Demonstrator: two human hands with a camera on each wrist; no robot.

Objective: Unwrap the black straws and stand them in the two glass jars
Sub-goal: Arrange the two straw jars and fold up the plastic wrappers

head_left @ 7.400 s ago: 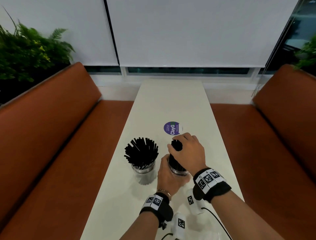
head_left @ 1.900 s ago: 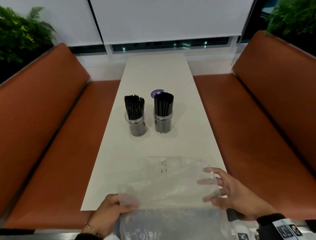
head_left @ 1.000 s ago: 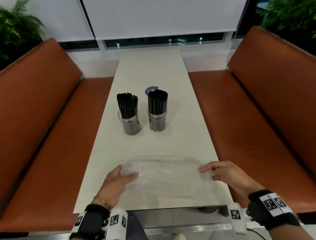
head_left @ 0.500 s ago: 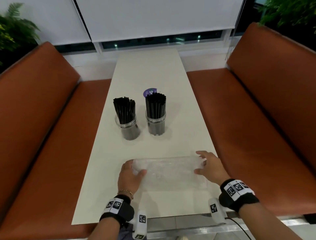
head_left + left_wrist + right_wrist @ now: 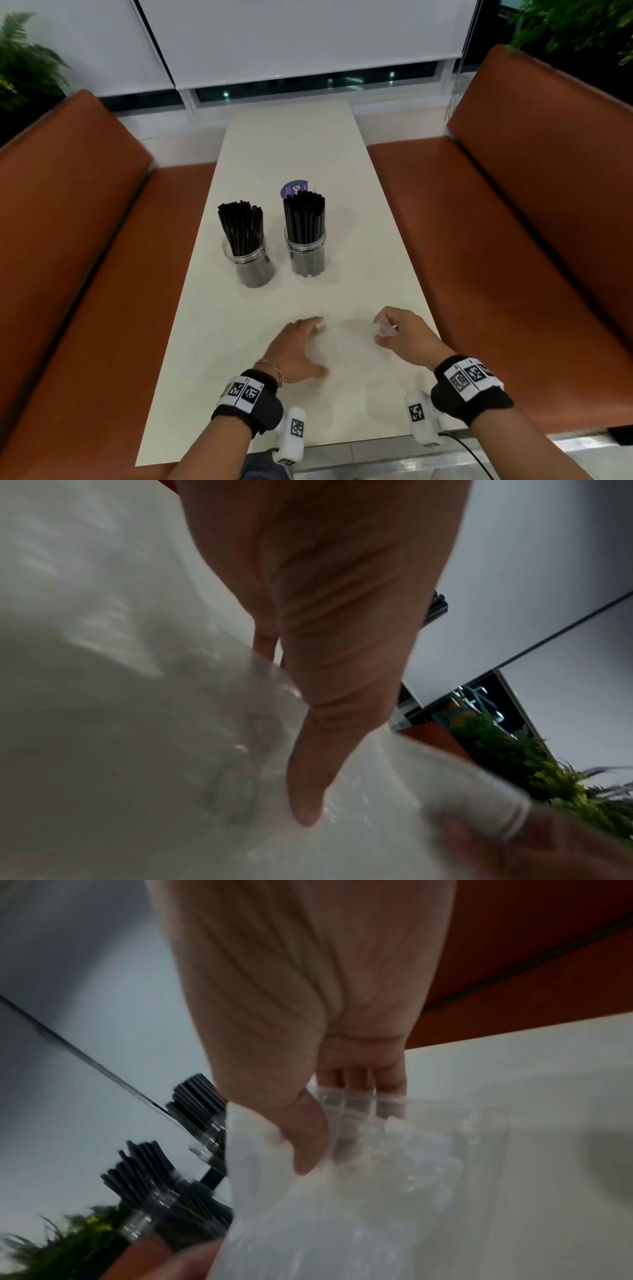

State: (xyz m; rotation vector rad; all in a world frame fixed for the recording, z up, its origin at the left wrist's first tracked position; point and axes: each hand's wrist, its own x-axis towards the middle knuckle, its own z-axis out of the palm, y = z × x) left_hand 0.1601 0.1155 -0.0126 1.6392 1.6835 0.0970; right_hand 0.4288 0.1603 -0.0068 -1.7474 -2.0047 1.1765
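Two glass jars stand mid-table, the left jar (image 5: 252, 265) and the right jar (image 5: 307, 255), each packed with upright black straws (image 5: 241, 224) (image 5: 304, 214). Near the front edge both hands hold a crumpled clear plastic wrapper (image 5: 349, 342). My left hand (image 5: 310, 346) cups its left end between thumb and fingers. My right hand (image 5: 385, 330) pinches its right end with curled fingers. In the left wrist view the thumb of my left hand (image 5: 284, 723) lies on the wrapper (image 5: 222, 750). In the right wrist view my right hand (image 5: 329, 1123) pinches the wrapper (image 5: 359, 1191), with the jars (image 5: 147, 1218) behind.
The long white table (image 5: 291, 144) runs away from me between two orange benches (image 5: 85, 274) (image 5: 513, 257). A round purple sticker (image 5: 294, 188) lies just behind the right jar. Plants (image 5: 24, 68) stand at the back corners.
Both jars now hold straws. The wrapper, spread wide between my hands a second ago, is gathered small as my hands have come toward each other.
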